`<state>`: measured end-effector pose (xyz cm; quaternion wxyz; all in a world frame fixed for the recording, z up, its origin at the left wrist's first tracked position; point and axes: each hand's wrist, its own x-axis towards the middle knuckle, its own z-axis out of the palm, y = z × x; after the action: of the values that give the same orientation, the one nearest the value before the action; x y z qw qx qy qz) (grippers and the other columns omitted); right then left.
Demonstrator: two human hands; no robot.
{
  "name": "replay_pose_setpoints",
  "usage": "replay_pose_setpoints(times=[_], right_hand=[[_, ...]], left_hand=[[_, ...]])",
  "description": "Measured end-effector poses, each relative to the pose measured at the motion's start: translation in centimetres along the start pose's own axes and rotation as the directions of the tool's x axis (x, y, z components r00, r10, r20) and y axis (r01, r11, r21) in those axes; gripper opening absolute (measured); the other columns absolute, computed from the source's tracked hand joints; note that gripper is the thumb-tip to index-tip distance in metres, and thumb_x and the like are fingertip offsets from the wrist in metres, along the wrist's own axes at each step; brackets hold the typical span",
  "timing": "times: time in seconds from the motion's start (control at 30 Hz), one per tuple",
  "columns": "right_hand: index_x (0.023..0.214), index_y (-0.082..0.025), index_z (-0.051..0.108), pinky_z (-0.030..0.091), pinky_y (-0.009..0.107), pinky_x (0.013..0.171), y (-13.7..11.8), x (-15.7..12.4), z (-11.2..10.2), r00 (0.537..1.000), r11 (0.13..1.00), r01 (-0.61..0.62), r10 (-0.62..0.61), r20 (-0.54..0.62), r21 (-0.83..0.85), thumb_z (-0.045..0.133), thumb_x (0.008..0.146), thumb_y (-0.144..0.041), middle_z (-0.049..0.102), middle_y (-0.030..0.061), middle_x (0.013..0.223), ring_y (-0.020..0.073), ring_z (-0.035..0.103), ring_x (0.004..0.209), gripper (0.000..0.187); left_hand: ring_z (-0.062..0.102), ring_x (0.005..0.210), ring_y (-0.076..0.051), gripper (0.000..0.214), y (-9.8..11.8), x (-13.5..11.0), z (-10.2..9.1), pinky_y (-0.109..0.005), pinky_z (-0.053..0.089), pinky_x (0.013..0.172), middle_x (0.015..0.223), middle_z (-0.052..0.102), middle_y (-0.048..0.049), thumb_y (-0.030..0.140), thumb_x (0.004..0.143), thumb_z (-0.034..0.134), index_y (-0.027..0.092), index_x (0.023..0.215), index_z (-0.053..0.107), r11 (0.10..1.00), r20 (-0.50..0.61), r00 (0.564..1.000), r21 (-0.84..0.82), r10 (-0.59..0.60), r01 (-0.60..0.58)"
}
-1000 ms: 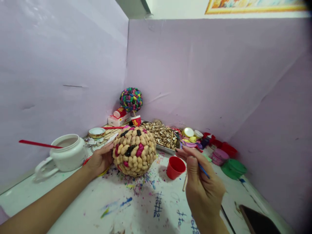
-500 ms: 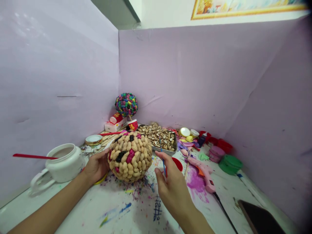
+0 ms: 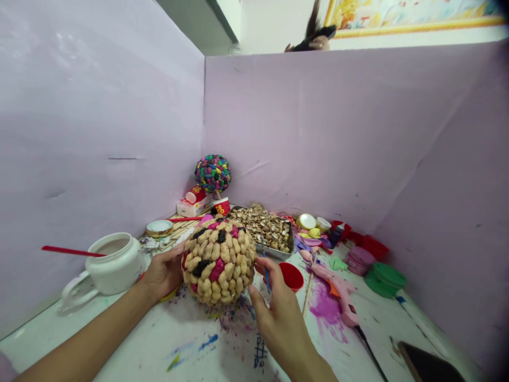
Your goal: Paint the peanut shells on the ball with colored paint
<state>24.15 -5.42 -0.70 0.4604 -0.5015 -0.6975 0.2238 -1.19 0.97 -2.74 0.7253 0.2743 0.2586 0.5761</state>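
Observation:
A ball covered in peanuts in their shells (image 3: 230, 257) sits low over the table, mostly tan with some shells painted magenta and black. My left hand (image 3: 164, 273) grips its left side, the fingers partly hidden behind it. In my right hand (image 3: 278, 305) is a thin blue paintbrush (image 3: 266, 276), pointing up between the fingers. The thumb and fingertips of that hand are at the ball's right side, apparently touching it. A red cup (image 3: 292, 277) stands just beyond my right hand.
A white pot (image 3: 115, 268) with a red stick stands left. Behind are a tray of shells (image 3: 288, 252) and a multicoloured ball (image 3: 213, 172). Right lie a pink glue gun (image 3: 338, 292), a green tub (image 3: 384, 281) and a dark phone (image 3: 427, 366). Another person's hand (image 3: 320, 43) shows above the partition.
My right hand has moved in against the ball, still with the paintbrush. The whole view has shifted slightly. Another person's hand with a dark object has appeared above the partition.

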Motion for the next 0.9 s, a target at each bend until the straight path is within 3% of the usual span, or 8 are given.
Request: replay_pose_setpoints(times=[0.17,0.4,0.6,0.7,0.8,0.9], right_hand=[[0.135,-0.023,0.043,0.045,0.045,0.109,1.0,0.0,-0.1,0.998,0.997,0.064,-0.064,0.0,0.031,0.049,0.09,-0.029,0.056,0.0107,0.14,0.024,0.052,0.132,0.045],[0.137,-0.023,0.039,0.039,0.043,0.114,2.4,0.2,-0.1,0.991,0.989,0.114,-0.119,0.054,0.092,0.047,0.093,-0.023,0.05,0.0131,0.146,0.0212,0.045,0.139,0.044],[0.137,-0.024,0.036,0.041,0.043,0.113,1.8,0.0,-0.3,0.985,0.989,0.146,-0.145,0.093,0.002,0.046,0.092,-0.018,0.05,0.0122,0.147,0.0215,0.045,0.139,0.047],[0.137,-0.024,0.036,0.045,0.042,0.11,1.4,-0.1,-0.2,0.982,0.984,0.169,-0.163,0.09,-0.055,0.044,0.092,-0.018,0.053,0.012,0.143,0.0213,0.05,0.135,0.045],[0.133,-0.024,0.039,0.047,0.044,0.107,1.1,-0.2,0.0,0.979,0.975,0.203,-0.2,0.045,-0.093,0.042,0.093,-0.021,0.058,0.0116,0.138,0.0225,0.054,0.131,0.041],[0.133,-0.026,0.039,0.046,0.045,0.107,1.1,-0.4,0.2,0.972,0.966,0.232,-0.227,0.051,-0.113,0.042,0.093,-0.021,0.057,0.0105,0.139,0.0226,0.055,0.131,0.04]], left_hand=[[0.053,0.129,-0.034,0.052,-0.2,-0.1,0.2,-0.05,0.035,0.112,0.12,0.073,-0.0074,0.017,0.066,0.063,0.021,0.118,0.068,0.999,0.045,0.998,0.028,0.044,-0.045],[0.047,0.134,-0.031,0.069,0.2,-0.8,1.4,-0.043,0.038,0.11,0.131,0.068,-0.0033,0.006,0.055,0.06,0.024,0.122,0.065,0.989,-0.023,0.993,0.092,0.115,-0.112],[0.043,0.136,-0.033,0.073,0.9,-1.1,1.5,-0.04,0.039,0.108,0.123,0.072,-0.0011,0.005,0.043,0.056,0.023,0.113,0.07,0.981,-0.046,0.992,0.163,0.118,-0.109],[0.04,0.138,-0.034,0.06,1.6,-1.2,1.5,-0.04,0.034,0.111,0.118,0.073,-0.0018,0.01,0.05,0.06,0.021,0.108,0.071,0.981,-0.004,0.995,0.168,0.096,-0.094],[0.042,0.136,-0.037,0.04,2.2,-1.5,1.7,-0.045,0.03,0.114,0.117,0.073,-0.0071,0.027,0.064,0.067,0.019,0.103,0.072,0.979,0.026,0.995,0.177,0.097,-0.1],[0.044,0.135,-0.037,0.041,2.4,-1.8,2.0,-0.047,0.03,0.113,0.12,0.072,-0.0094,0.035,0.068,0.072,0.02,0.105,0.071,0.967,0.02,0.992,0.222,0.122,-0.124]])
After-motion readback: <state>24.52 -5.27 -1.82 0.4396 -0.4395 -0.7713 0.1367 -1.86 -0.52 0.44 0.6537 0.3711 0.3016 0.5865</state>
